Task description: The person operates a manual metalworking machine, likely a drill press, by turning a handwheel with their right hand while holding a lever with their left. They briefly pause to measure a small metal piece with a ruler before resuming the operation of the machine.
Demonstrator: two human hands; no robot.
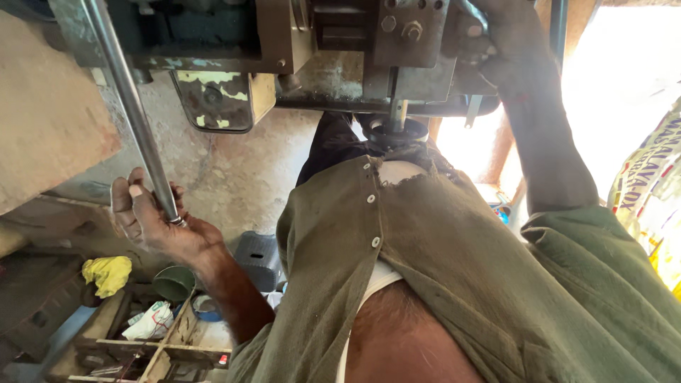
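the long steel lever rod [135, 117] slants from the machine's top left down to the left hand [152, 223], whose fingers wrap it near its lower end. the right hand [507, 42] grips a handle on the press head [369, 42] at far right, fingers closed. the step looks like working the press; the next move seems to call for a steady pull on the rod.

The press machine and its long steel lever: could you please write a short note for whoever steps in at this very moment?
Left hand: closed round the lower end of the long steel lever, which slants up to the machine.
Right hand: raised, gripping a part on the right side of the machine head; what it grips is hidden.
A vertical spindle hangs under the head above a dark round part.
Below left: yellow cloth, green bowl, wooden rack.
What is done and what is left cannot be told from this view.
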